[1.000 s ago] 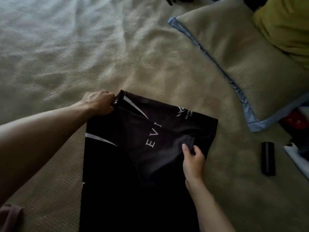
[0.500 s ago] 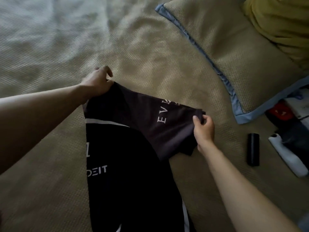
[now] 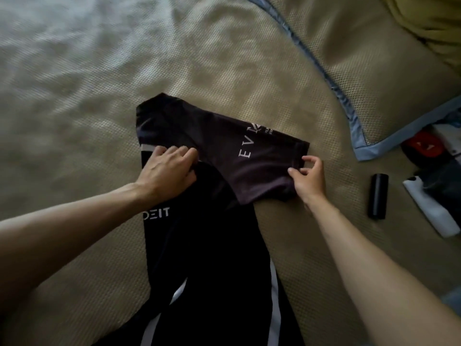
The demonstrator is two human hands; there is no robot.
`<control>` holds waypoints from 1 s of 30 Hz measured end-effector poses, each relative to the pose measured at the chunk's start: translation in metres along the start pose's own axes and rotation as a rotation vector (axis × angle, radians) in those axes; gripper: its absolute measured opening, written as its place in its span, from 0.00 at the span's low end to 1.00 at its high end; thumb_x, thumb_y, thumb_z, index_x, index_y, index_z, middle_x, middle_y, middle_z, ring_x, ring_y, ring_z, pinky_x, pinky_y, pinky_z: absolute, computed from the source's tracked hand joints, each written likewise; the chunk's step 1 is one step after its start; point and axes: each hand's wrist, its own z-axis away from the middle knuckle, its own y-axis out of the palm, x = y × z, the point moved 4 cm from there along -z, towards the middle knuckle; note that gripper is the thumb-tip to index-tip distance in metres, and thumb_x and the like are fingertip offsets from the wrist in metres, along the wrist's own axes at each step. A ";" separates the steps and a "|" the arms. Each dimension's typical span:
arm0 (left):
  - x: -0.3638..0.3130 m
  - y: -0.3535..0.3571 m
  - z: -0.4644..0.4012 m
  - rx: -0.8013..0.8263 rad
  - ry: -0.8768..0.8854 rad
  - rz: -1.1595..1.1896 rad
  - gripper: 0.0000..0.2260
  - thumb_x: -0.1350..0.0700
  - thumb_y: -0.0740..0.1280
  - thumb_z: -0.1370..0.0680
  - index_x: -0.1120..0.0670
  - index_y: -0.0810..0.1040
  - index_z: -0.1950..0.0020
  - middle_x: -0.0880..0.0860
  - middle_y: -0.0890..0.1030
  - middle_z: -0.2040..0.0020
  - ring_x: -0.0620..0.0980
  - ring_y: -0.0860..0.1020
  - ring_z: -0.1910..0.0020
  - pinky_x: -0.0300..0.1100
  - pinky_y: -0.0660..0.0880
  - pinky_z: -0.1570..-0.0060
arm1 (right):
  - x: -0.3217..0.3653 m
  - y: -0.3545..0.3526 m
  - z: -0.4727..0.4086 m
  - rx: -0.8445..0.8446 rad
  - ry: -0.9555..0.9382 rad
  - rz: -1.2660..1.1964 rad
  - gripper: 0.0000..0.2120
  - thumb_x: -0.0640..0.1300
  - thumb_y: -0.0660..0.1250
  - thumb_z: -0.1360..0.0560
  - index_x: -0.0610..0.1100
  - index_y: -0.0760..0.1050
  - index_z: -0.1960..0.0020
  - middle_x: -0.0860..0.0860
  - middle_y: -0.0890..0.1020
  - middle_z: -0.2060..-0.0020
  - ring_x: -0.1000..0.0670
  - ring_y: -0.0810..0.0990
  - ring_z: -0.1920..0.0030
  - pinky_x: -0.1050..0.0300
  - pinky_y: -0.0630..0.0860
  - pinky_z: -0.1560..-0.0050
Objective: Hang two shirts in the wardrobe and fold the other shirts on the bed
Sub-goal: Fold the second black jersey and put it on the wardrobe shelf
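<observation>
Black shirt folded part laid down mid-bed since half a second ago. Left hand now pressed flat, fingers straight; right hand pinched on the sleeve edge. Fold judged under way, not finished

Two bare forearms, hands unadorned (no sleeves showing)

Bed, shirt, pillow, black cylinder

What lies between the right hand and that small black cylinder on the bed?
Only bare bedspread separates the right hand from the black cylinder, as the head view shows.
</observation>
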 end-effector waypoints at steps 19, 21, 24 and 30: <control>-0.118 0.013 0.305 0.453 -0.235 0.839 0.14 0.44 0.70 0.28 0.47 0.75 0.45 0.44 0.85 0.53 0.39 0.83 0.53 0.45 0.81 0.52 | -0.085 -0.041 0.248 0.247 -0.164 0.475 0.10 0.48 0.72 0.25 0.50 0.71 0.58 0.51 0.74 0.54 0.49 0.76 0.54 0.61 0.69 0.59; -0.161 0.001 0.309 0.416 -0.178 0.815 0.16 0.43 0.67 0.27 0.47 0.68 0.44 0.49 0.84 0.52 0.49 0.84 0.53 0.49 0.81 0.54 | -0.077 -0.046 0.272 0.156 -0.187 0.322 0.09 0.50 0.70 0.24 0.48 0.75 0.60 0.52 0.78 0.58 0.48 0.78 0.57 0.59 0.71 0.59; -0.226 -0.013 0.310 0.335 -0.084 0.801 0.15 0.47 0.66 0.22 0.46 0.64 0.41 0.54 0.84 0.51 0.56 0.83 0.53 0.52 0.80 0.56 | -0.073 -0.043 0.301 0.347 0.272 -0.190 0.23 0.59 0.66 0.23 0.38 0.82 0.49 0.45 0.85 0.58 0.43 0.83 0.56 0.55 0.76 0.57; -0.296 0.004 0.307 0.424 -0.007 0.494 0.14 0.55 0.64 0.20 0.55 0.68 0.37 0.58 0.82 0.45 0.61 0.82 0.48 0.50 0.71 0.59 | -0.075 -0.062 0.315 0.588 0.362 -0.040 0.13 0.49 0.71 0.24 0.42 0.83 0.44 0.44 0.87 0.50 0.43 0.85 0.48 0.53 0.80 0.49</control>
